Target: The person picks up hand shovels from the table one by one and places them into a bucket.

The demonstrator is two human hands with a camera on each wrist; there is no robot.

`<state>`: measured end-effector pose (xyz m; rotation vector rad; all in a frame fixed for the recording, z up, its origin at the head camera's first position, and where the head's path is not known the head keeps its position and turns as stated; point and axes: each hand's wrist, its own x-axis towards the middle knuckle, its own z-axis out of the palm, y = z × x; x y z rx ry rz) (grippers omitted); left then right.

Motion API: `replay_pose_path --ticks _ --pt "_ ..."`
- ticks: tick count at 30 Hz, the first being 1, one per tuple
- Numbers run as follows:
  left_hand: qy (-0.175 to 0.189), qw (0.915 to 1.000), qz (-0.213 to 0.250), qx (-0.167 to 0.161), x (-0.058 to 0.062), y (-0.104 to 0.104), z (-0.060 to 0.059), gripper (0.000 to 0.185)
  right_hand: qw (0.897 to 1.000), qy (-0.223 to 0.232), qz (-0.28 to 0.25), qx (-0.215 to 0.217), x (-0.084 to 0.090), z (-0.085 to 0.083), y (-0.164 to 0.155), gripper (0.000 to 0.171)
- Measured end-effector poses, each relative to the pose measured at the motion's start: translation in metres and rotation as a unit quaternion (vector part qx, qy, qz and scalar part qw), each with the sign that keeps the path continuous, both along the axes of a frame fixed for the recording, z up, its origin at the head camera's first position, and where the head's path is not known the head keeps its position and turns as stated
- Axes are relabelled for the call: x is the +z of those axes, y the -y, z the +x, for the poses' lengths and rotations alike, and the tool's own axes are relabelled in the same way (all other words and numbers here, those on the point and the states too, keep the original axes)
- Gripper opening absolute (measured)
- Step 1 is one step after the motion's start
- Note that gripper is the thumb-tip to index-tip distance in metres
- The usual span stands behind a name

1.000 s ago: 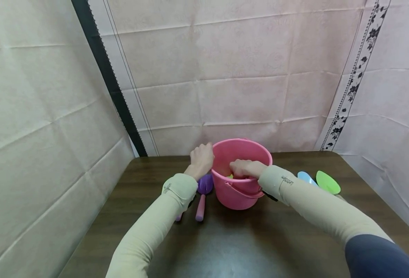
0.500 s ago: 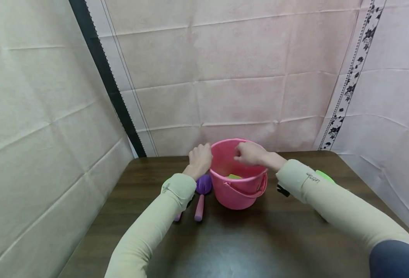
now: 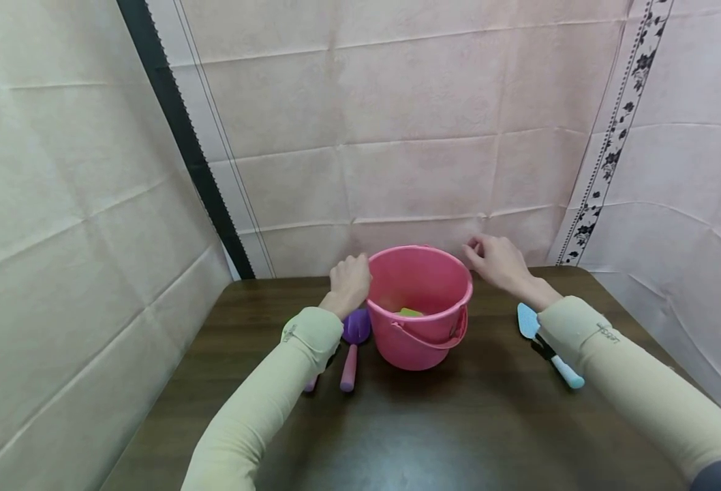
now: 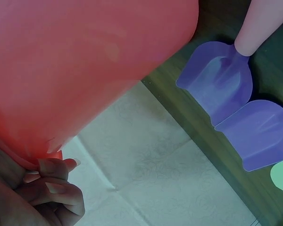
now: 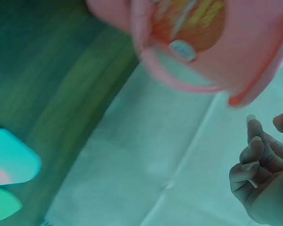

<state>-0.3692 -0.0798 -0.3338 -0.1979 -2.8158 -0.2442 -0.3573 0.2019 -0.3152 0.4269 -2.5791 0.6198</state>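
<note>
The pink bucket (image 3: 420,307) is standing upright near the far edge of the dark wooden bench (image 3: 434,423), close to the draped cloth backdrop (image 3: 409,143); its handle is hanging down across the near side; the left hand (image 3: 351,281) is sitting at the bucket's left rim, fingers curled over and pinching the edge, which the left wrist view is showing as bunched fingertips (image 4: 54,172) against the pink wall; the right hand (image 3: 499,262) is hovering just beside the right rim, not touching, fingers loosely bent and parted, gripping nothing, as the right wrist view is confirming; inside the bucket a yellow-green piece (image 3: 411,312) is peeking above the near wall, most of it hidden, so its shape is hard to make out; left of the bucket a purple scoop with a pink handle (image 3: 353,344) is lying on the bench, and a second purple scoop (image 4: 259,134) beside it is largely covered by the left sleeve in the head view; a sliver of green (image 4: 282,175) is cut off at the frame edge; on the right a light blue spatula (image 3: 544,342) is lying partly under the right sleeve.
</note>
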Motion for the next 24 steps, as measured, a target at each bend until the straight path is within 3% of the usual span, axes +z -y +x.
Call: replay_pose_path --ticks 8,11,16,21,24 --pt "0.004 1.0 0.008 0.003 0.004 0.0 0.0 0.01 0.994 0.096 0.039 -0.035 -0.033 0.006 -0.053 0.032" --pt "0.006 0.9999 0.011 0.001 0.004 -0.001 0.0 0.01 0.982 0.165 0.077 -0.038 -0.047 0.011 -0.069 0.036" --pt "0.005 0.9999 0.013 0.0 0.002 -0.001 0.0 0.01 0.954 0.262 0.14 -0.05 -0.068 0.023 -0.089 0.035" --pt "0.004 0.9999 0.01 0.004 0.0 -0.001 0.0 0.009 0.934 0.296 0.189 -0.069 -0.083 0.034 -0.098 0.03" --pt "0.004 0.9999 0.009 0.005 0.0 0.0 0.0 0.009 0.932 0.294 0.201 -0.07 -0.089 0.038 -0.1 0.029"
